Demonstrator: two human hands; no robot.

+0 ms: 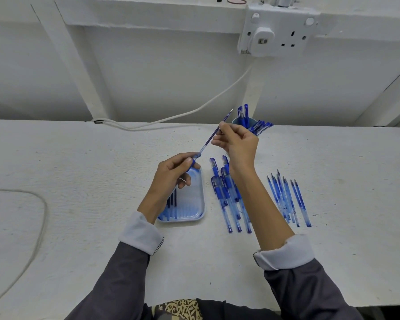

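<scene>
My left hand (pixel 173 174) grips a blue pen barrel (pixel 194 161) by its rubber grip, above a pale blue tray (pixel 195 204). My right hand (pixel 237 144) pinches a thin ink refill (pixel 211 136) that runs from the barrel's mouth up and to the right, metal tip uppermost. A few dark refills lie in the tray, partly hidden by my left wrist. Right of the tray, several capped blue pens (pixel 229 199) lie in a loose pile. Further right lies a row of uncapped pens (pixel 286 199), tips pointing away from me.
A cup (pixel 239 122) holding more blue pens stands behind my right hand at the back of the white table (pixel 79 176). A white cable (pixel 183 115) runs from a wall socket (pixel 278 31) to the table's back edge. Another cable (pixel 41 213) loops at the left.
</scene>
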